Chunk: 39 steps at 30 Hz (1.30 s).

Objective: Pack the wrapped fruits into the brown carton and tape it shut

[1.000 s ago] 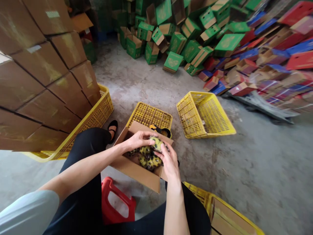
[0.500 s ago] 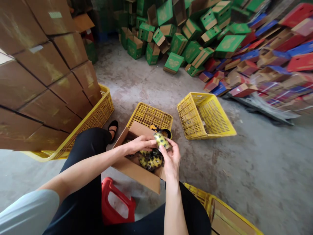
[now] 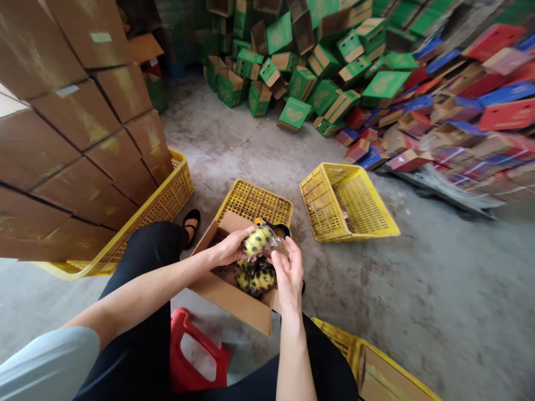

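My left hand (image 3: 231,249) grips a black-spotted yellow item in clear plastic (image 3: 256,240), apparently supporting it above the brown cardboard box (image 3: 234,299); my right hand (image 3: 290,274), fingers apart, is beside it

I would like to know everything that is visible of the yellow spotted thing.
The yellow spotted thing is rounded and longish, with black spots, and looks wrapped in clear, shiny plastic that bunches at its right end. It is slightly tilted, right end higher in the picture. The left hand holds it over the open cardboard box. The right hand is close to the bunched end; whether it touches the plastic is unclear.
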Available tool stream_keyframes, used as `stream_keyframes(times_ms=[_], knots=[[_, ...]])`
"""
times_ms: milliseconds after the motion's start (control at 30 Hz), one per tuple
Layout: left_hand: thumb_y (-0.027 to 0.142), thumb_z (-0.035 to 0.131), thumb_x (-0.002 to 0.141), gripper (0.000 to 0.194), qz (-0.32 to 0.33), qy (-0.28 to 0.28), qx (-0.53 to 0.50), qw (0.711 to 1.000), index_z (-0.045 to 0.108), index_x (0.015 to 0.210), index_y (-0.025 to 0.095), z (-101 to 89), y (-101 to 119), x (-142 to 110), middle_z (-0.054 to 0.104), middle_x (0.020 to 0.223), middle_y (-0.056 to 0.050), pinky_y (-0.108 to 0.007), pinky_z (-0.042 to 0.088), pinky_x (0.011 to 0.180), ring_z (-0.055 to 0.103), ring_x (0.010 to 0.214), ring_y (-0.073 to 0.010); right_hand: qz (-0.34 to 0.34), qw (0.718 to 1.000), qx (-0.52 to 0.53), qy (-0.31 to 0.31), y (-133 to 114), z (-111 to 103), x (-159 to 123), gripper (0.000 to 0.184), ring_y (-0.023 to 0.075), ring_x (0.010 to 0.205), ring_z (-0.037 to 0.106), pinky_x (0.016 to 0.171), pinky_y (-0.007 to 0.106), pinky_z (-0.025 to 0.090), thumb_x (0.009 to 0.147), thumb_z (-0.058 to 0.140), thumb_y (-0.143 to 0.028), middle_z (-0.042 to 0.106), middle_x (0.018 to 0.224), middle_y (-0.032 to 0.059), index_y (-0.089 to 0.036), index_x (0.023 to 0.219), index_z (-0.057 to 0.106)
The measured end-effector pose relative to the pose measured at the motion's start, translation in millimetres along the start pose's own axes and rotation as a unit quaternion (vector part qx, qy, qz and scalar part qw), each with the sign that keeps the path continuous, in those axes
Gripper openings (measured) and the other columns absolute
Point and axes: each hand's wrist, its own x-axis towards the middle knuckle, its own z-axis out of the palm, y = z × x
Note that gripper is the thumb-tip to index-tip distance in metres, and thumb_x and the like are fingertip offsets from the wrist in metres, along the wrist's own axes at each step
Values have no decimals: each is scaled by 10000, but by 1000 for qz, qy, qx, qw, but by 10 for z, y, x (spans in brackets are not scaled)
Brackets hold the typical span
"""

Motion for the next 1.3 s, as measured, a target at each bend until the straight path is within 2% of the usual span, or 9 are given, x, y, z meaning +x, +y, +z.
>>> stream_keyframes(times_ms=[100, 233, 433, 567, 700, 867, 1067, 1133, 1300], knots=[[537, 671, 958, 494, 12, -24, 32, 999, 718, 1137, 79, 27, -16, -27, 772, 909, -147, -242, 547, 548, 724, 644, -184, 17, 1000, 14, 3, -11, -19, 15, 710, 295, 1179, 702, 840, 397, 630, 910, 723, -520, 589, 1515, 153, -261, 1527, 487], [649, 773, 837, 618, 8, -48, 92, 995, 751, 1086, 83, 35, -48, -69, 785, 879, -136, -237, 517, 531, 712, 604, -176, 32, 998, 39, -29, 46, -54, 53, 632, 314, 1283, 657, 989, 432, 594, 895, 752, -501, 686, 1410, 129, -242, 1450, 595], [787, 669, 834, 724, -12, -32, 129, 991, 762, 1041, 99, 1, -25, -55, 791, 913, -148, -263, 555, 558, 749, 705, -222, 49, 995, 75, -33, 107, -55, 65, 608, 313, 1249, 682, 958, 425, 612, 852, 797, -470, 695, 1402, 122, -250, 1400, 648], [641, 814, 802, 620, 8, -10, 109, 994, 736, 1176, 152, -27, 27, -50, 783, 1047, -111, -309, 623, 741, 751, 857, -207, 36, 997, 71, 3, 131, -62, 81, 619, 300, 1260, 674, 933, 406, 615, 854, 789, -475, 689, 1407, 125, -255, 1410, 628], [482, 947, 710, 701, 32, 14, 101, 994, 674, 1288, 194, -32, 58, -75, 755, 1121, -101, -333, 626, 823, 746, 921, -197, 27, 999, 42, 18, 131, -84, 100, 699, 294, 1171, 714, 879, 397, 624, 871, 768, -502, 713, 1351, 135, -244, 1485, 556], [570, 897, 742, 587, 52, 28, 103, 993, 733, 1116, 147, -27, 75, -77, 746, 1061, -96, -302, 632, 801, 738, 891, -181, 33, 998, -21, -52, 47, -84, 74, 681, 305, 1154, 717, 791, 360, 640, 884, 739, -558, 628, 1482, 135, -257, 1476, 589], [700, 838, 729, 677, 22, 24, 121, 992, 743, 1014, 93, -47, 79, -52, 771, 882, -115, -230, 590, 616, 714, 624, -139, 10, 996, -48, -74, 21, -83, 41, 720, 307, 1315, 639, 986, 407, 609, 814, 840, -488, 530, 1592, 100, -294, 1467, 609], [741, 805, 732, 686, 8, 19, 142, 990, 745, 919, 83, -42, 69, -57, 765, 809, -118, -218, 550, 555, 691, 561, -135, 2, 995, -64, -72, 25, -96, 47, 616, 313, 1335, 628, 1012, 408, 599, 832, 820, -508, 586, 1544, 96, -278, 1387, 684], [840, 651, 788, 746, -10, 26, 221, 975, 737, 858, 102, -50, 48, -42, 732, 693, -92, -232, 477, 495, 666, 507, -158, 39, 995, -84, -41, 95, -134, 79, 544, 302, 1054, 771, 913, 409, 644, 874, 748, -589, 782, 1247, 109, -223, 1275, 767]])
